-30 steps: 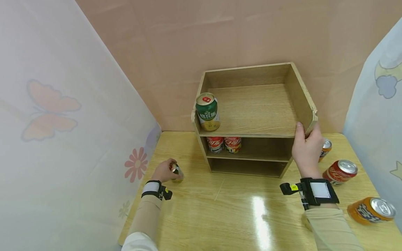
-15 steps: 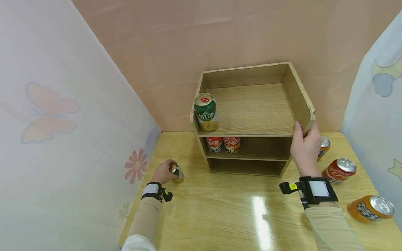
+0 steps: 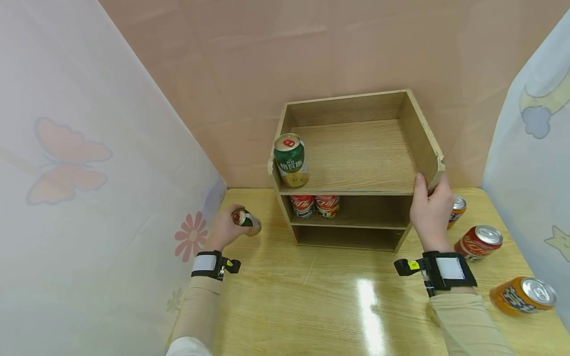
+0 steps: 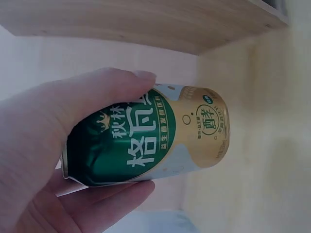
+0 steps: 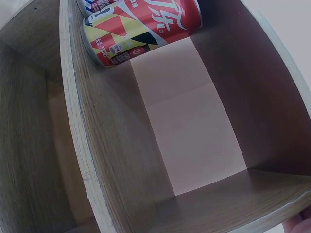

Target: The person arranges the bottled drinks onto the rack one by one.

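My left hand point(image 3: 225, 226) grips a green and gold drink can point(image 4: 160, 131), thumb on one side and fingers on the other, left of the wooden shelf point(image 3: 347, 193). The can tilts in the head view, its top facing me. At the shelf's right front corner, my right hand point(image 3: 431, 210) holds the side panel, thumb on the front edge. A matching green can point(image 3: 291, 160) stands at the left of the top tier. Two red cola cans, one of them the right-hand can point(image 3: 327, 205), stand on the middle tier.
Right of the shelf, an orange can point(image 3: 457, 210), a red cola can point(image 3: 478, 242) and another orange can point(image 3: 522, 295) are on the table point(image 3: 311, 306). Another small item is mostly hidden by the right forearm. Printed curtains point(image 3: 111, 237) border the table.
My left hand has lifted the green can up and away from me, tilting it. The right hand keeps its hold on the shelf. The view has shifted slightly.
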A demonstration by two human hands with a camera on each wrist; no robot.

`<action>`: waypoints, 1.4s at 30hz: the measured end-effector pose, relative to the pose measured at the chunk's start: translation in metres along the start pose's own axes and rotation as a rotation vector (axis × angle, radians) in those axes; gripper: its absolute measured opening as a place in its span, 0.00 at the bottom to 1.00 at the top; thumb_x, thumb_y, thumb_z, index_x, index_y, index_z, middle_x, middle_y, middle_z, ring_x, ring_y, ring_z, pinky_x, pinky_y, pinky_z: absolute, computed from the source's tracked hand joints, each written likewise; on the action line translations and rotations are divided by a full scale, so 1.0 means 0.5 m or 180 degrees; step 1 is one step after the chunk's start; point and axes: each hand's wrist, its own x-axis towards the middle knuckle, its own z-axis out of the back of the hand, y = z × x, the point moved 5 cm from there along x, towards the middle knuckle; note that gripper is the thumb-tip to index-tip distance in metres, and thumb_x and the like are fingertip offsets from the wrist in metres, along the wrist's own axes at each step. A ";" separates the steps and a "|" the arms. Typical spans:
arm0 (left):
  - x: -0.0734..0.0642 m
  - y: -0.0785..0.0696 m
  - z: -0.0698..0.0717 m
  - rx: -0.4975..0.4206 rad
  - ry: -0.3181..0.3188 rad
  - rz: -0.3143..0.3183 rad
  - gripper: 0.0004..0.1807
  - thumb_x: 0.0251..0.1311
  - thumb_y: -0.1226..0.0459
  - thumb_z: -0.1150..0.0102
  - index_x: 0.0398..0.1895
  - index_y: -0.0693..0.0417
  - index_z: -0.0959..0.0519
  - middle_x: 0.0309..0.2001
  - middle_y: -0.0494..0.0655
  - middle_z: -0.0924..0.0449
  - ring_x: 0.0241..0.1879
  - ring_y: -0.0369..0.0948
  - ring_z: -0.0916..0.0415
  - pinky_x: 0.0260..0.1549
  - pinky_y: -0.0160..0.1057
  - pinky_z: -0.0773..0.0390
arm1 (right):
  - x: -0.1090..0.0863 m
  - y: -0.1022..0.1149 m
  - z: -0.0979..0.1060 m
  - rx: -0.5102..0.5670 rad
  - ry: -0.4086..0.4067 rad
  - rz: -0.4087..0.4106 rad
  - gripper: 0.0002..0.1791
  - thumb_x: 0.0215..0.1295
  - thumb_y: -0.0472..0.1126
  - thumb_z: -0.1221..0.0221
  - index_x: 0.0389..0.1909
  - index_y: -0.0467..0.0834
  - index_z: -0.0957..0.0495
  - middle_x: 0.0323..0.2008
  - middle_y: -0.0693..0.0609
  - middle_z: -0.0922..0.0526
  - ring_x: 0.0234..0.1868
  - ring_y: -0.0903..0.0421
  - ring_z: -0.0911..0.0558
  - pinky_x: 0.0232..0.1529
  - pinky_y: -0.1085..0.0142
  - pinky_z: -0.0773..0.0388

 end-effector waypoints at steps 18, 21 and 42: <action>-0.010 -0.199 0.162 -0.0421 -0.1354 -0.0904 0.36 0.49 0.63 0.19 0.63 0.55 0.24 0.57 0.55 0.20 0.54 0.52 0.21 0.48 0.53 0.19 | 0.001 0.002 0.000 -0.0008 0.0026 -0.0008 0.22 0.78 0.46 0.47 0.62 0.34 0.25 0.57 0.40 0.18 0.55 0.49 0.21 0.52 0.76 0.33; -0.014 -0.233 0.188 -0.0496 -0.1751 -0.1104 0.36 0.48 0.62 0.19 0.62 0.55 0.23 0.56 0.50 0.19 0.54 0.47 0.21 0.49 0.51 0.20 | 0.000 0.000 0.000 0.0010 0.0044 -0.0029 0.22 0.78 0.46 0.47 0.64 0.36 0.26 0.58 0.41 0.19 0.56 0.50 0.21 0.54 0.75 0.33; -0.058 -0.495 0.253 -0.0942 -0.2428 -0.2860 0.38 0.40 0.73 0.17 0.60 0.63 0.23 0.57 0.54 0.19 0.55 0.49 0.21 0.49 0.43 0.19 | -0.002 0.004 0.000 -0.0016 0.0020 -0.0037 0.22 0.78 0.45 0.47 0.60 0.32 0.25 0.56 0.39 0.18 0.54 0.48 0.21 0.49 0.76 0.33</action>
